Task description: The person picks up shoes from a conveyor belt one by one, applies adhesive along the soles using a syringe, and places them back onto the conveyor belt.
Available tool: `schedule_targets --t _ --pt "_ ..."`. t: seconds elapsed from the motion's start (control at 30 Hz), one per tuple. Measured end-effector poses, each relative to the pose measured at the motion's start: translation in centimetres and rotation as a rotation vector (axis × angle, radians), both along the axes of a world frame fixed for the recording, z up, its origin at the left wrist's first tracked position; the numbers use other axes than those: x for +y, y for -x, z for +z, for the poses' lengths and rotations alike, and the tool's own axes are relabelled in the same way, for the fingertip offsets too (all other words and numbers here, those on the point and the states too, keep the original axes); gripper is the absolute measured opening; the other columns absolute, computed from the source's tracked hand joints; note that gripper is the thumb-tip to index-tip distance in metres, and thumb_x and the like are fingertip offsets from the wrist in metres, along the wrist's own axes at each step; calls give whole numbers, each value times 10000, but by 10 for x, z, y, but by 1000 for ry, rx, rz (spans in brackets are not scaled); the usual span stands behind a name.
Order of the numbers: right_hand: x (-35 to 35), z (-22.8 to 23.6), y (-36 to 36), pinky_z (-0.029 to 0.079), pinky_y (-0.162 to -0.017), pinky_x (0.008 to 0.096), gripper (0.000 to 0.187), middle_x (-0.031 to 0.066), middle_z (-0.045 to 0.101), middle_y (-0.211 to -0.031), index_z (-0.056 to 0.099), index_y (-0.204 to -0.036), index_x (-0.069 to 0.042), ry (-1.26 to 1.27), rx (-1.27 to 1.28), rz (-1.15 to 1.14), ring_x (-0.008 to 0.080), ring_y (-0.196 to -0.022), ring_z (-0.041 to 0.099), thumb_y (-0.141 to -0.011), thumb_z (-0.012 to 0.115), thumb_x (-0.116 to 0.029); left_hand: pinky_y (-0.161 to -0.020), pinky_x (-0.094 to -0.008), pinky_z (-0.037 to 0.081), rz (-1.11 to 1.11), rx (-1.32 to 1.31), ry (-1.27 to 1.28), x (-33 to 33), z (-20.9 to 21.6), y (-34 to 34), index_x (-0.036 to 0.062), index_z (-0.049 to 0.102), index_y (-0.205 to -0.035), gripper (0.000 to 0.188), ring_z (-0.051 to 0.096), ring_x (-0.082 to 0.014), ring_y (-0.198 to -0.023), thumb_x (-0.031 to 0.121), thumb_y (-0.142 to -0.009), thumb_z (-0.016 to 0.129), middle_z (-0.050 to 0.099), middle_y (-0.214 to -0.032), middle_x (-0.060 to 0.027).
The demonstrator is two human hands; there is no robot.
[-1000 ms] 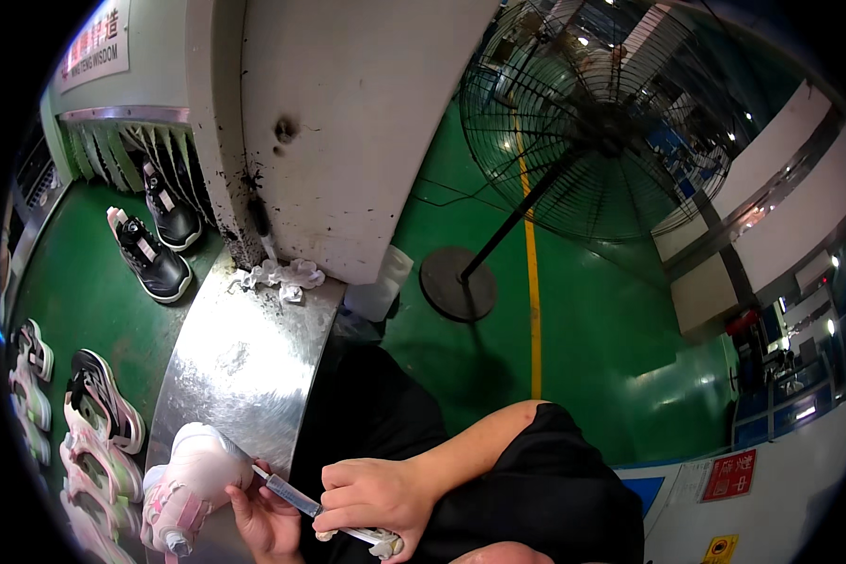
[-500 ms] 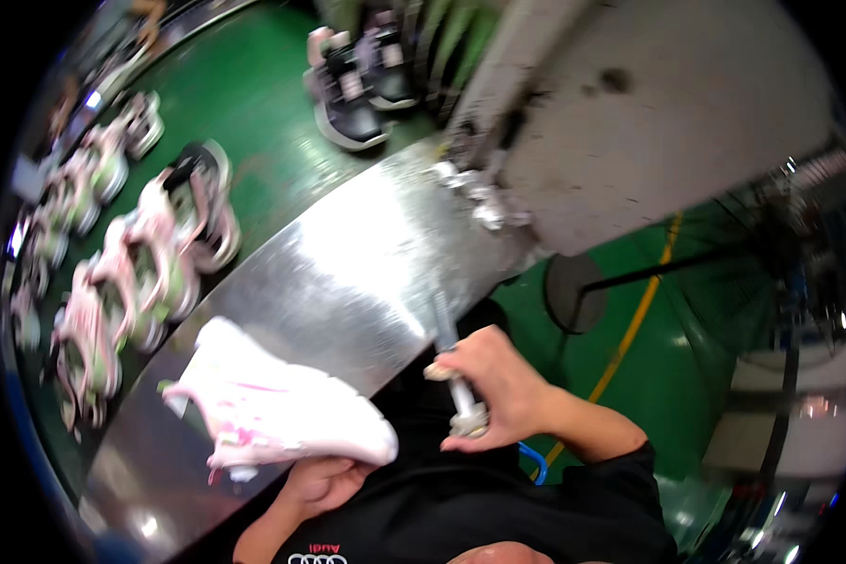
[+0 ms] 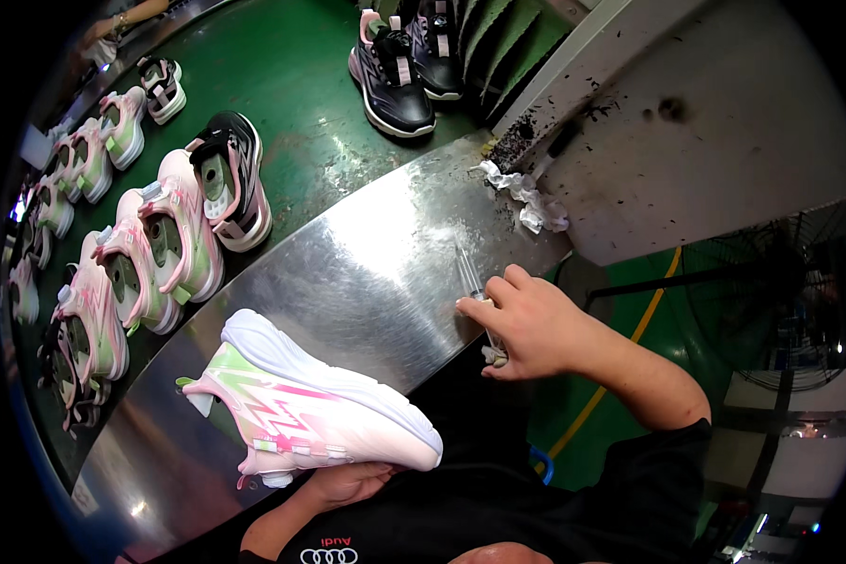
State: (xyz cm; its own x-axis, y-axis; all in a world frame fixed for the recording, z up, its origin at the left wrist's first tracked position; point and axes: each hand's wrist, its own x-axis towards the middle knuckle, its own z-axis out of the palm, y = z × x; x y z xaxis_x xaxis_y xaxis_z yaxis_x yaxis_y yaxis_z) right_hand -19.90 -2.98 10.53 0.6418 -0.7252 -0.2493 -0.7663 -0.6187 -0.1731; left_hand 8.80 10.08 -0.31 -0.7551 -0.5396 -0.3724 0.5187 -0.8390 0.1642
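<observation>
from my distant seat i see that the two hands have parted: one second ago the tip of the syringe (image 3: 469, 278) was close against the shoe, and now it is well apart from it, near the middle of my view, pointing to 12 o'clock above the metal counter (image 3: 385, 310). the right hand (image 3: 531, 324), toward 4 o'clock, has its fingers clenched on the syringe. the pink and white shoe (image 3: 329, 409) is at 7 o'clock, tilted on its side, with sole facing 1 o'clock and toe to 4 o'clock. so i judge that, for the work on the shoe, the syringe is at this moment withdrawn. the left hand (image 3: 348, 483) is grasping the shoe from below, near the toe, but most of its fingers are hidden, so i cannot tell how tightly they close. i also cannot tell what is inside the syringe, nor whether its thin tip touches the counter. at 9 to 10 o'clock the row of shoes (image 3: 200, 242) goes small and cut off at the dark rim; at 11 o'clock another person's forearm (image 3: 146, 12) is cut too, and at 3 o'clock the fan (image 3: 790, 268) is almost lost in shadow.
</observation>
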Motion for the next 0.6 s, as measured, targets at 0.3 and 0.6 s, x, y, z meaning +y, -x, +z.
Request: schedule_targets --t 0.3,0.6 --pt "3 18 -18 470 -736 355 684 114 528 -960 516 -1175 -87 -172 177 136 278 -911 501 -605 766 -373 -1048 -427 347 6 -14 -22 2 5 2 16 434 -1272 470 472 -281 -1194 -55 -824 554 497 -1259 -141" --pt "2 12 -11 426 -858 348 777 127 506 -1037 452 -1230 -31 -366 -241 -156 275 -958 505 -597 809 -304 -1010 -345 403 31 13 99 1 8 6 3 486 -1243 339 521 -233 -1141 7 -904 508 545 -1215 -135"
